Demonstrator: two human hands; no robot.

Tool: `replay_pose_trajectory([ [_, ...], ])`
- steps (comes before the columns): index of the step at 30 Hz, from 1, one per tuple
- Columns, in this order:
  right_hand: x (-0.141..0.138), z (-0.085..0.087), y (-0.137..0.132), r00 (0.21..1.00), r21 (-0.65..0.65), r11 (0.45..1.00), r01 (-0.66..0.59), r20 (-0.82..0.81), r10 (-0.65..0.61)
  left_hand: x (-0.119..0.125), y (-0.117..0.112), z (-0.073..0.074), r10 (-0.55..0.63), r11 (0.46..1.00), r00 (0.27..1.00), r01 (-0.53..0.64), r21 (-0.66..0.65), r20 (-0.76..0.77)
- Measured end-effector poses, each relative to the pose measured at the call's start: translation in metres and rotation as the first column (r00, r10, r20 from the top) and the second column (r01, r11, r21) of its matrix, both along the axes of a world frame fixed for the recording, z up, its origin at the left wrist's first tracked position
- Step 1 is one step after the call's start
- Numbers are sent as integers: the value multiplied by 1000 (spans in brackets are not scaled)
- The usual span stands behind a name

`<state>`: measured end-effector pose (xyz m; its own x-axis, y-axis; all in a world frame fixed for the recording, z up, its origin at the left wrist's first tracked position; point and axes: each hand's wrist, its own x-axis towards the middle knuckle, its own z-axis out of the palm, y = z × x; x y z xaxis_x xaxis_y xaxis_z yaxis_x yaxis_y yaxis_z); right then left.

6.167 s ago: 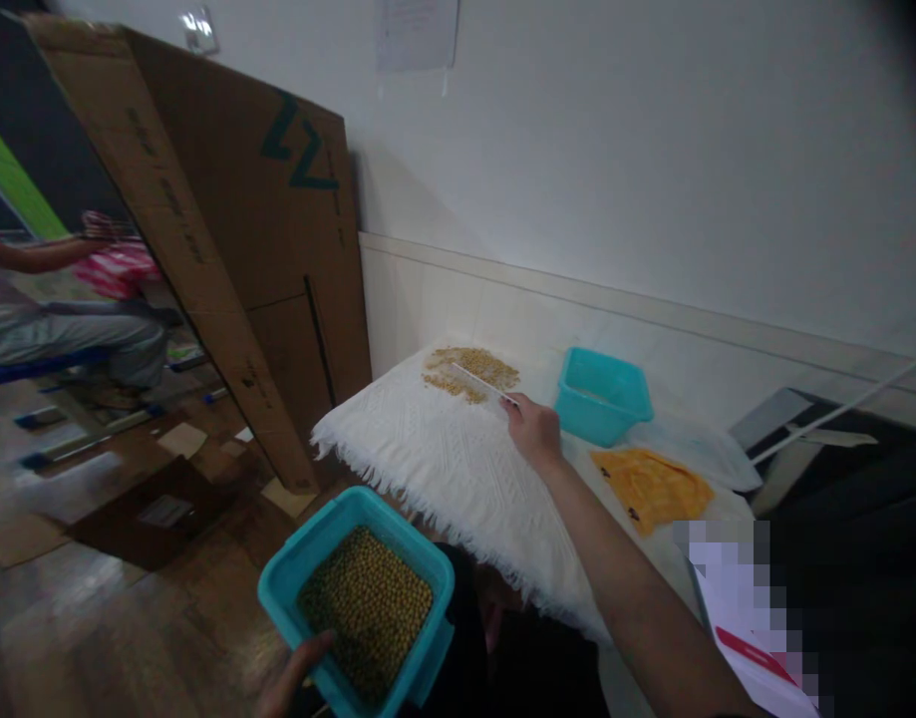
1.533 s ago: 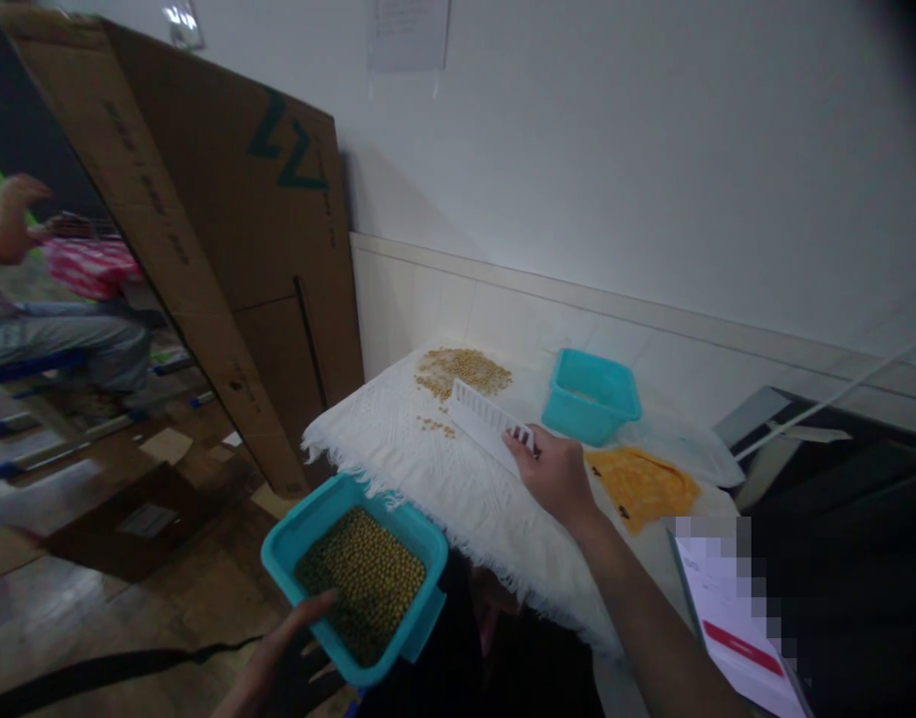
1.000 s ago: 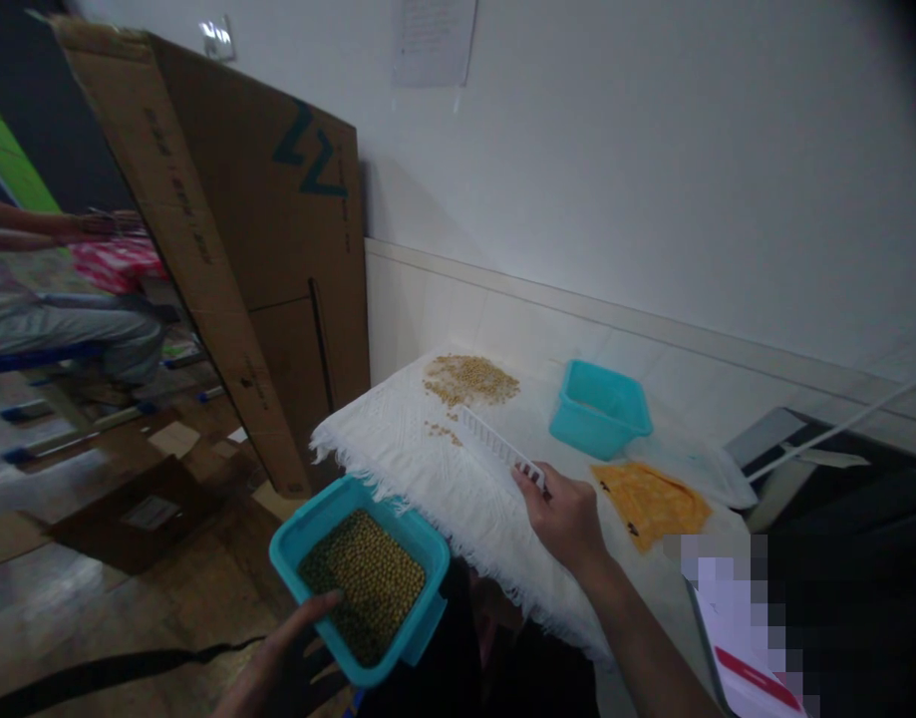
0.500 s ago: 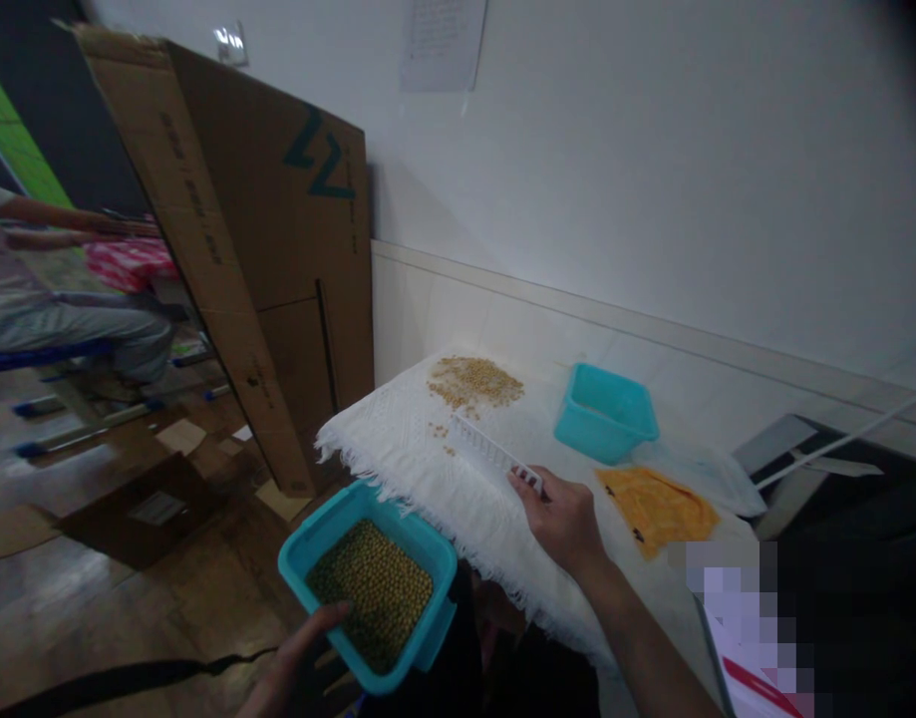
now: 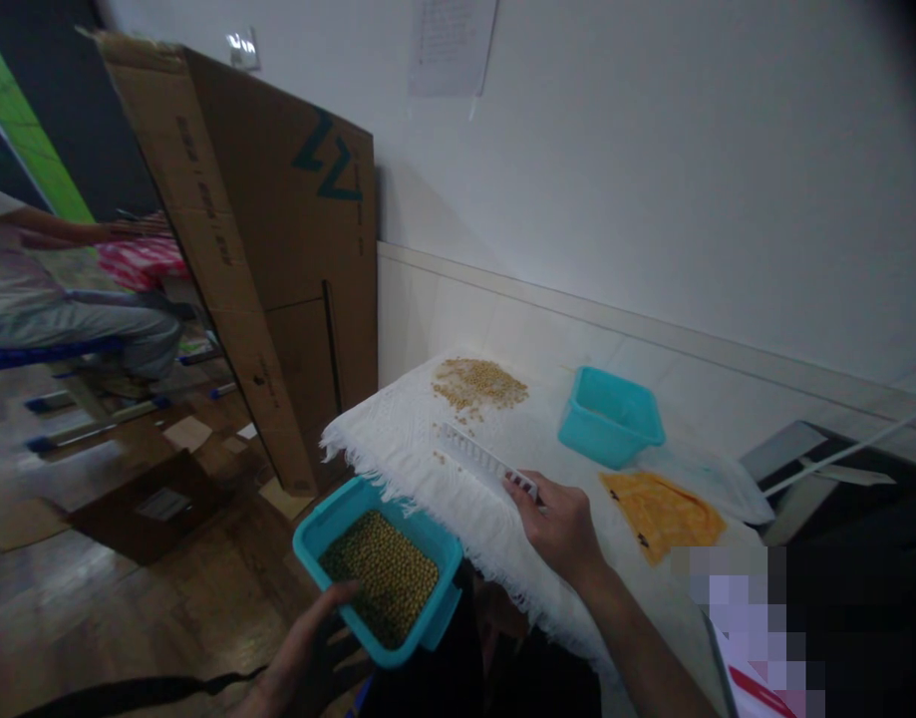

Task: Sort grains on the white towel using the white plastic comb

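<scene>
My left hand (image 5: pixel 315 633) grips a teal plastic basket (image 5: pixel 440 620) by its near left side, thumb over the rim. It holds many yellowish soybeans (image 5: pixel 390 573) and sits just below the fringed edge of a white cloth (image 5: pixel 375 424). In my right hand (image 5: pixel 566 529) is the near end of a long white slotted plastic strip (image 5: pixel 481 459), which lies along the cloth. Its far end is close to a few stray beans. Beyond it, a loose patch of soybeans (image 5: pixel 483 384) is spread on the cloth.
A second teal basket (image 5: pixel 607 439) stands at the back right, beside a yellow cloth (image 5: pixel 663 514) and a clear plastic bag (image 5: pixel 727 489). A tall cardboard box (image 5: pixel 278 239) rises at the left. A person (image 5: pixel 76 299) sits beyond it. A white wall (image 5: pixel 652 179) backs the table.
The strip has moved slightly left and toward me, to the stray beans near the cloth's front edge. The left-hand basket has shifted a little up and to the right in view.
</scene>
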<state>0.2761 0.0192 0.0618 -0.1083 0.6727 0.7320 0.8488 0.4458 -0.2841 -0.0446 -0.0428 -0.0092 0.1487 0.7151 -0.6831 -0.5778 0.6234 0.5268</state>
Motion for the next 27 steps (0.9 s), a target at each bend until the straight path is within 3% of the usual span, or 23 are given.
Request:
replay_pose_trajectory([
  [6, -1, -3, 1, 998, -22, 998, -57, -17, 56, 9, 12, -11, -59, 997, 987, 50, -65, -148],
  [14, -10, -8, 5, 993, 11, 994, -112, -47, 112, -7, 10, -38, -76, 994, 995, 81, 74, -66],
  [27, -28, -2, -9, 982, 24, 984, -179, -60, 180, -6, 14, -28, -8, 999, 999, 11, 47, -53],
])
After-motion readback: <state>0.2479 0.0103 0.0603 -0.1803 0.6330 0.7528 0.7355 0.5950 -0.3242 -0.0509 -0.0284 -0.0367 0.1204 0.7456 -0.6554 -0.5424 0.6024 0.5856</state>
